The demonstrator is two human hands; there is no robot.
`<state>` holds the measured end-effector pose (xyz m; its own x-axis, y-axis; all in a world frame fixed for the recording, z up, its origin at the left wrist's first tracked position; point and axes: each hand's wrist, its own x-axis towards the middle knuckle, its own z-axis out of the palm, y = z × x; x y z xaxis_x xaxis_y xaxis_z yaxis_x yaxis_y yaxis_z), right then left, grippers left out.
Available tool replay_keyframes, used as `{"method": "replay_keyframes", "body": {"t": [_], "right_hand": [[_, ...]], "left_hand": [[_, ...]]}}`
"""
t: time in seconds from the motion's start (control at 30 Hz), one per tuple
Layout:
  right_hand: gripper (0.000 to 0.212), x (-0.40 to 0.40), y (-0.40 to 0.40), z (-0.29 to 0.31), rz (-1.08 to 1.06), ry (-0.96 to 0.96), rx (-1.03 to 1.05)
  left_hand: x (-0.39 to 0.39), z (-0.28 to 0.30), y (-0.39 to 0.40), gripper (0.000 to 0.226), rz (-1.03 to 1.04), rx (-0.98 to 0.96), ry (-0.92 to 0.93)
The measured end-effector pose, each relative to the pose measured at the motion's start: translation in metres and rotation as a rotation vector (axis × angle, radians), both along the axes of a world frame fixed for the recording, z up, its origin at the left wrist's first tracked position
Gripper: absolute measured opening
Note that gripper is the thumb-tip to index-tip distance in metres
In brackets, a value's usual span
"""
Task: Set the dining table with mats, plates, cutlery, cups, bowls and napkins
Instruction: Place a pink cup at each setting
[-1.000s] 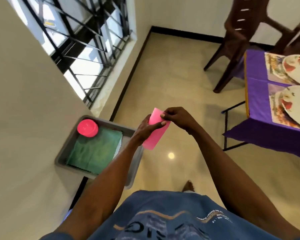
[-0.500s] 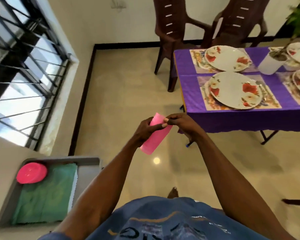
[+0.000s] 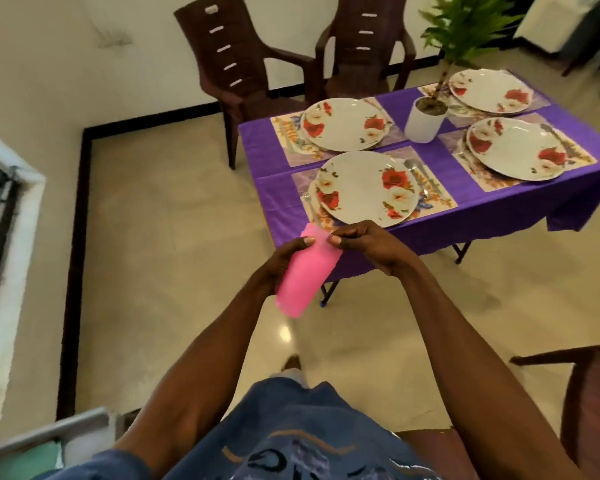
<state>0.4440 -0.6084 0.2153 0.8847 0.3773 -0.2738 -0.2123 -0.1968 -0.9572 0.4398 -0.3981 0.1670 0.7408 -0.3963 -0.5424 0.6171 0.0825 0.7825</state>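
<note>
Close to the body, both hands hold a pink cup [image 3: 305, 275] tilted over the floor. Left hand [image 3: 284, 263] wraps its side, fingers curled; right hand [image 3: 368, 245] pinches the rim at 1 o'clock. Beyond, toward 1 o'clock, a table [image 3: 278, 188] carries mats and four plates, nearest plate [image 3: 364, 188] just past the hands.

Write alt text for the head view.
Both hands, left hand and right hand, hold a pink cup above the floor, near a purple-clothed table set with four floral plates on mats around a potted plant.
</note>
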Motion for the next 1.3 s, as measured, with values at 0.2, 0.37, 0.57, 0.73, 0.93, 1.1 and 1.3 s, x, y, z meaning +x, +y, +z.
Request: {"method": "replay_keyframes", "body": {"t": [0.2, 0.37, 0.57, 0.73, 0.93, 1.1, 1.3], "right_hand": [[0.023, 0.063, -0.052, -0.007, -0.185, -0.026, 0.086], [0.012, 0.142, -0.092, -0.001, -0.448, -0.060, 0.183], [0.048, 0.218, -0.125, 0.005, -0.524, -0.044, 0.182], [0.077, 0.255, -0.146, -0.020, -0.573, 0.081, 0.137], [0.089, 0.312, -0.201, -0.035, -0.536, 0.018, 0.118], [0.087, 0.360, -0.243, -0.019, -0.537, -0.188, -0.016], [0.095, 0.390, -0.259, -0.051, -0.415, -0.267, -0.190]], "left_hand": [[0.086, -0.007, -0.062, 0.094, -0.060, -0.103, -0.006], [0.159, 0.001, -0.105, 0.074, -0.075, -0.157, -0.005], [0.229, 0.009, -0.149, 0.051, -0.111, -0.073, -0.067], [0.263, 0.004, -0.188, 0.039, -0.128, -0.046, -0.109], [0.293, -0.004, -0.238, 0.021, -0.058, -0.047, -0.078], [0.304, -0.028, -0.268, 0.051, 0.246, 0.013, -0.001], [0.302, -0.036, -0.290, 0.061, 0.458, 0.033, 0.047]]}}
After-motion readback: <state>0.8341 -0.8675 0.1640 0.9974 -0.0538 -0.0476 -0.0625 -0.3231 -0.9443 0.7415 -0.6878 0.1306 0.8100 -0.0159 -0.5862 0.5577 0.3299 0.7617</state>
